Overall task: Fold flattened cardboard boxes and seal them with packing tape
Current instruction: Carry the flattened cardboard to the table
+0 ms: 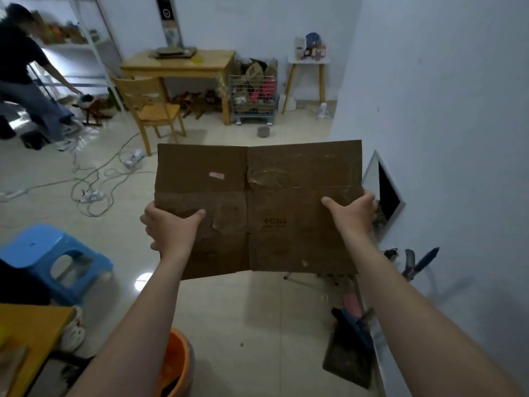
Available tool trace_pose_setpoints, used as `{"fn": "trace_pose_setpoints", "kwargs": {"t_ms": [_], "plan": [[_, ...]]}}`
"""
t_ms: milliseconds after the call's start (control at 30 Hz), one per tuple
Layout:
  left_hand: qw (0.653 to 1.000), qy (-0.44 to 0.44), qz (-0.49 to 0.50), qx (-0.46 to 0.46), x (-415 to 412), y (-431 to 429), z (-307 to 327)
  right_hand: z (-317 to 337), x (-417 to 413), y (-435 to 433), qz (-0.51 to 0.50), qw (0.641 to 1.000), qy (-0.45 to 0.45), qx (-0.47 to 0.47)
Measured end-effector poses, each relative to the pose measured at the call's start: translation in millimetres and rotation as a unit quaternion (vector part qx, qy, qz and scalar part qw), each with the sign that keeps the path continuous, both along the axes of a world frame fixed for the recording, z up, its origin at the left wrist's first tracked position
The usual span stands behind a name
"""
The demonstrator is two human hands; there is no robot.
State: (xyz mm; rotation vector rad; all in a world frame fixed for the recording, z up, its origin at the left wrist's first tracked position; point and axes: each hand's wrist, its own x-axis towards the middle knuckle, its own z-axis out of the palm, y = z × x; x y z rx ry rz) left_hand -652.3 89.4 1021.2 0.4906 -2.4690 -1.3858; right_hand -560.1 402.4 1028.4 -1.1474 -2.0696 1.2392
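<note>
A flattened brown cardboard box point(274, 179) hangs in the air in front of me, above the tiled floor. It is worn, with old clear tape, a crease down the middle and a small white label scrap. My left hand point(169, 227) grips its left edge, thumb on the near face. My right hand point(355, 213) grips the right edge the same way. A grey tape roll point(264, 131) sits on the floor beyond the box's top edge.
A blue plastic stool point(54, 259) stands at left, an orange bucket point(174, 365) below my left arm. Cables point(94, 181) sprawl over the floor. Tools and a dustpan point(352, 353) lie along the right wall. A wooden chair point(151, 107), desk and wire cart stand at the back; a person point(25, 70) bends at far left.
</note>
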Motion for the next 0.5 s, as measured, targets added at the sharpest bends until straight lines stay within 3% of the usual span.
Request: {"fn": "trace_pose_setpoints", "kwargs": {"t_ms": [300, 500], "plan": [[0.999, 0.026, -0.019, -0.007, -167.7, 11.8, 11.7, 9.4, -151.6, 7.8, -0.011, 0.999, 0.029, 0.027], [0.999, 0.041, -0.002, -0.027, -316.3, 32.6, 2.7, -5.7, -306.5, 25.3, -0.014, 0.998, 0.047, 0.031]]}}
